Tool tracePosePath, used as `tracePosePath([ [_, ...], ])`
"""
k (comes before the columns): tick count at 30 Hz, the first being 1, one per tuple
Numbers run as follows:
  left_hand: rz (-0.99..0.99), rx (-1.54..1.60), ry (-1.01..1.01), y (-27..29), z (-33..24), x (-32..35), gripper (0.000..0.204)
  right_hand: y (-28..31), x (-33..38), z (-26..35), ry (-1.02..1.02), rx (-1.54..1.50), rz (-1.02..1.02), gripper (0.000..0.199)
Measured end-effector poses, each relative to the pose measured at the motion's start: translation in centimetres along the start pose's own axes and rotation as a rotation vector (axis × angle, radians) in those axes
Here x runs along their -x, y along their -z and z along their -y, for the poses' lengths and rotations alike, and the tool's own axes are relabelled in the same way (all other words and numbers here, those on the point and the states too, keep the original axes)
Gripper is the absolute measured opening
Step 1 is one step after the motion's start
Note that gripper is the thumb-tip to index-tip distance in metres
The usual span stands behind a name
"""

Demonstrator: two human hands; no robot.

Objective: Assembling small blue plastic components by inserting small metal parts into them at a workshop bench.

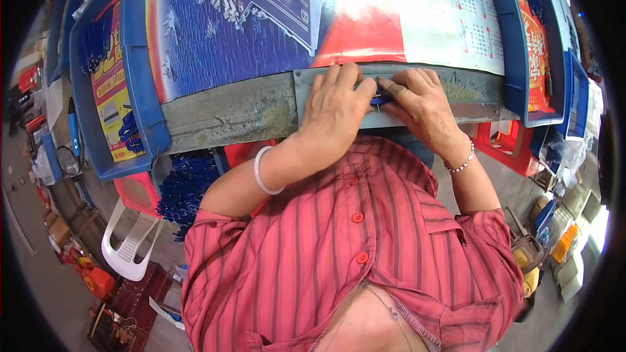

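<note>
At the bench's near edge, my left hand (334,105) and my right hand (422,105) meet over a grey metal plate (304,88). Between their fingertips is a small blue piece (378,100) with a thin metal bit on it; its exact kind is too small to make out. Both hands are closed, thumbs and forefingers pinched at this piece from either side. The fingers cover most of it. My left wrist wears a pale bangle, my right a beaded bracelet.
A blue bin (145,58) on the left holds slim blue pieces (130,132); another blue bin (515,39) stands right. A printed poster sheet (254,32) covers the bench. Below left are a heap of blue pieces (189,186) and a white chair (127,251); a red stool (505,146) is right.
</note>
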State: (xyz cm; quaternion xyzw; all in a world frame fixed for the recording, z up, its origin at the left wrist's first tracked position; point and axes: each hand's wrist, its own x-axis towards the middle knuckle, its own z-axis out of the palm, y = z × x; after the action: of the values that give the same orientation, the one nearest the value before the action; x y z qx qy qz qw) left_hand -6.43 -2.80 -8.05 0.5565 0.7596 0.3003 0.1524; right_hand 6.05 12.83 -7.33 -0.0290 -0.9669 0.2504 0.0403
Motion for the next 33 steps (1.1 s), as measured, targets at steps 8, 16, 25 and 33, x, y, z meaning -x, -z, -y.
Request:
tracePosePath([
  [8,0.105,-0.022,0.107,0.9,-0.7,0.1,0.025,0.5,-0.4,-0.2,-0.003,-0.032,0.046,0.044],
  [16,-0.194,-0.123,-0.071,-2.2,0.7,1.3,0.012,0.7,-0.6,-0.5,0.032,-0.041,0.074,0.044],
  [25,-0.049,0.042,-0.111,-0.2,1.6,0.4,0.021,0.0,-0.3,-0.6,0.038,-0.088,0.023,0.043],
  [33,-0.034,-0.116,-0.025,4.2,4.7,5.9,0.025,-6.4,-4.8,4.4,0.261,-0.167,-0.109,0.034],
])
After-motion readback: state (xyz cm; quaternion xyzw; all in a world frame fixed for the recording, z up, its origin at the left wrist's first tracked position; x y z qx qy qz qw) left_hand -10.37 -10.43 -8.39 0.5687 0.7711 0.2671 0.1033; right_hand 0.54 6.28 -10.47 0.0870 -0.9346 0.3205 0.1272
